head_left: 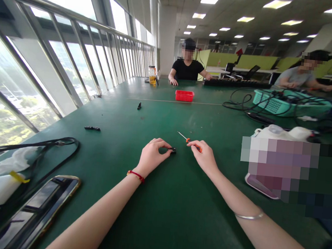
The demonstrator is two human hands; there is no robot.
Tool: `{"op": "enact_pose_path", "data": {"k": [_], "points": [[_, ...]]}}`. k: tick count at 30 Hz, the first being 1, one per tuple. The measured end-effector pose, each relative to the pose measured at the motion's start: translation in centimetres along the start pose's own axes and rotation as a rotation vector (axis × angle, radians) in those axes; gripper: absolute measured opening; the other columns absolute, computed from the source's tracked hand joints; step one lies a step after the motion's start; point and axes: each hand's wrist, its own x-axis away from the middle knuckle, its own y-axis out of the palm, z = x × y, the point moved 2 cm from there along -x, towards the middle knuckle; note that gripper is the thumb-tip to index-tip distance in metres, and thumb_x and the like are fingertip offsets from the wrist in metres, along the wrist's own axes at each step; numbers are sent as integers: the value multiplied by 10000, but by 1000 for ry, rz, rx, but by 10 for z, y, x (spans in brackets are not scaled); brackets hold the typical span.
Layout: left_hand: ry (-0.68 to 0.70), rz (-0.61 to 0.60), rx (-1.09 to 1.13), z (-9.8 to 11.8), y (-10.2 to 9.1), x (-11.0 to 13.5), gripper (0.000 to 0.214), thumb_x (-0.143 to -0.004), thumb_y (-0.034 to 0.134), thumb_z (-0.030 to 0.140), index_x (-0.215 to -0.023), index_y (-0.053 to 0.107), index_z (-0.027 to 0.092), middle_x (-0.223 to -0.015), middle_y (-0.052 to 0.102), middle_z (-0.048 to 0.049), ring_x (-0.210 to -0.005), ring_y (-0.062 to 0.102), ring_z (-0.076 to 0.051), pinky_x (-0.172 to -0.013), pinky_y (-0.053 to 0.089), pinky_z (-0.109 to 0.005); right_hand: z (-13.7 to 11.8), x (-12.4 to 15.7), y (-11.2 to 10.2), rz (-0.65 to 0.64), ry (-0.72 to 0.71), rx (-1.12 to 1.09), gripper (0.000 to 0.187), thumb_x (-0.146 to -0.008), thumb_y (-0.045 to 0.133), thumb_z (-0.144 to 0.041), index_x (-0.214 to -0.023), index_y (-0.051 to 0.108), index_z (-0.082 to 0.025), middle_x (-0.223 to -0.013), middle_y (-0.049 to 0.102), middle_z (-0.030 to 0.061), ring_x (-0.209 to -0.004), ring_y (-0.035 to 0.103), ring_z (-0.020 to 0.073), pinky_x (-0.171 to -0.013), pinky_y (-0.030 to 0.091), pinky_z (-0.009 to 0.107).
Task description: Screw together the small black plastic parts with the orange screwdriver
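My left hand (153, 154) rests on the green table (158, 202) with its fingers curled, pinching a small black part (173, 150) at the fingertips. My right hand (204, 156) lies just to the right of it and grips a small screwdriver (187, 139) with an orange handle; the thin metal shaft points up and to the left, away from me. The two hands are a few centimetres apart. A red string bracelet is on my left wrist and a silver bangle on my right forearm.
A phone (40, 210) and a black cable (49, 144) lie at the near left. Small black parts (92, 128) sit further out, a red tray (184, 95) beyond. A teal basket (276, 102) with cables is at right. Two people sit at the far end.
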Motion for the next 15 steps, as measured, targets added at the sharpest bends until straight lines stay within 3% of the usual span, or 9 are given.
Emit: {"op": "enact_pose_path", "data": {"k": [5,9,12,15], "points": [[45,1,28,1,-1,1,85,-747,596,256,-774,664,215,-869,652,-14,-846,580,-179,-801,471,-319,1,0,0,4,-7,8,226,-791,448,-276,-802,672,-248,-768,533,16,-681,530,159,-638,387,280],[116,-95,62,-1,2,3,65,-723,621,255,-734,676,221,-996,646,-17,-915,581,-187,-864,456,-345,2,0,1,2,-16,13,228,-794,445,-284,-802,671,-253,-760,525,14,-674,526,159,-634,385,278],[108,-171,45,-1,7,5,65,-716,631,263,-728,685,229,-1020,653,-10,-920,588,-193,-867,455,-358,1,0,1,-4,-8,21,232,-793,444,-285,-805,672,-250,-764,523,17,-680,528,161,-642,386,281],[72,-173,29,1,7,7,84,-731,609,241,-755,688,226,-953,676,-8,-891,598,-187,-855,463,-354,1,1,1,-11,-1,24,233,-790,444,-288,-809,674,-249,-771,522,17,-679,528,159,-637,385,277]]}}
